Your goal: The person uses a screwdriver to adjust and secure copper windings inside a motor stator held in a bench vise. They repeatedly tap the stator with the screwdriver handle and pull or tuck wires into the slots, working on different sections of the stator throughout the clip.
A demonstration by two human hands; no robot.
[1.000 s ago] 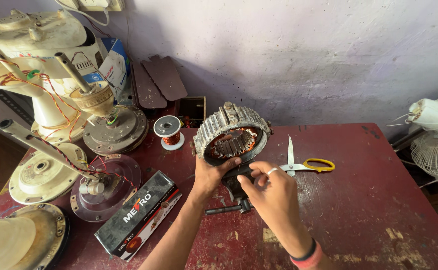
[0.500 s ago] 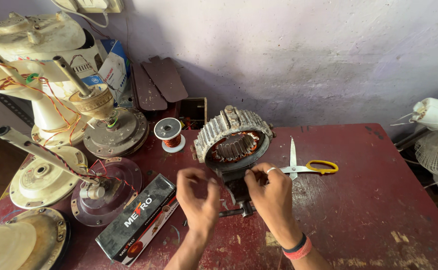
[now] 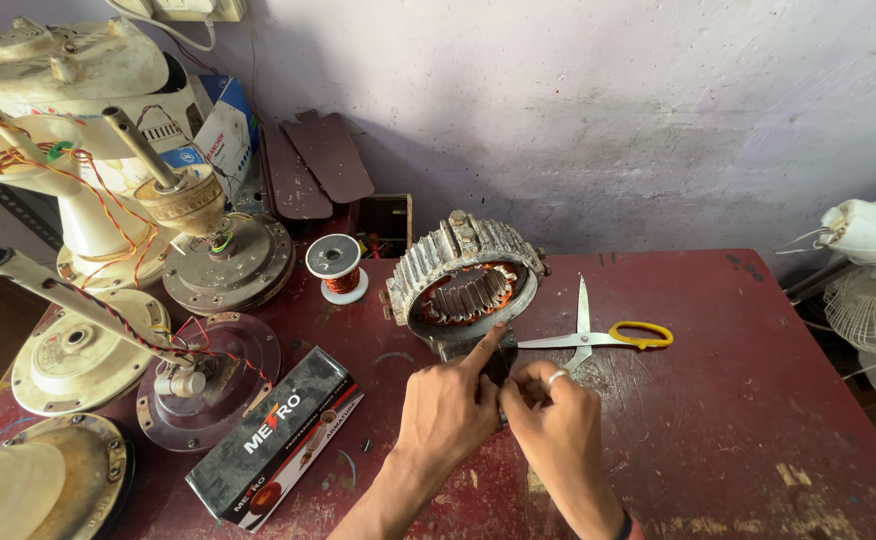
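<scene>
Plainly, the red counter (image 3: 718, 400) bears a finned stator (image 3: 466, 280), tilted beside scissors (image 3: 598, 335). Left hand (image 3: 448, 405) points a finger at its rim; right hand (image 3: 553, 420) pinches something unclear. Steady the stator first, I'd judge.

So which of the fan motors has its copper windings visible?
The ribbed stator ring tilted at the table's middle, touched by the left hand; the motors at left stay closed.

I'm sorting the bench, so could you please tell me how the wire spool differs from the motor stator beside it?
The wire spool is small, white and stands alone; the motor stator is larger, grey, ribbed and tilted, with the left hand pointing at its rim. Both show copper wire.
</scene>
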